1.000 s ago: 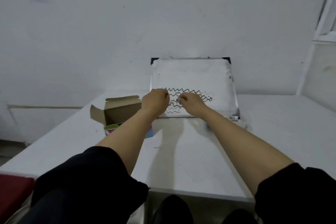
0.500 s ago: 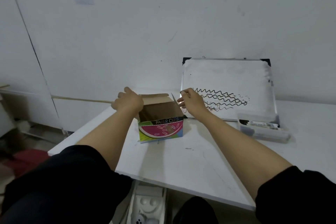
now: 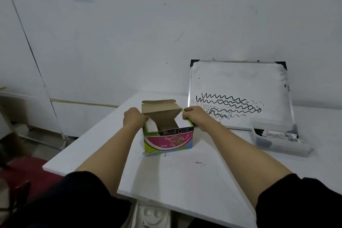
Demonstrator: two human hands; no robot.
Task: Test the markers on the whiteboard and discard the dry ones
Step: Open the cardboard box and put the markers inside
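Observation:
A small cardboard box printed "PAPER CLIPS" stands open on the white table. My left hand grips the box's left side flap and my right hand grips the right flap, pulling both outward. Something white lies inside the left of the box; I cannot tell if it is a marker or the flap. The whiteboard leans on the wall behind, with black wavy lines across its lower half. A clear plastic tub with several markers lies to the right.
The table's left edge runs close beside the box, with the floor and a red mat below it. A white moulded tray shows under the table's front edge. The wall stands right behind the whiteboard.
My view and both hands have swung left from the whiteboard to the box. Each hand has taken hold of a side flap and the box stands wider open.

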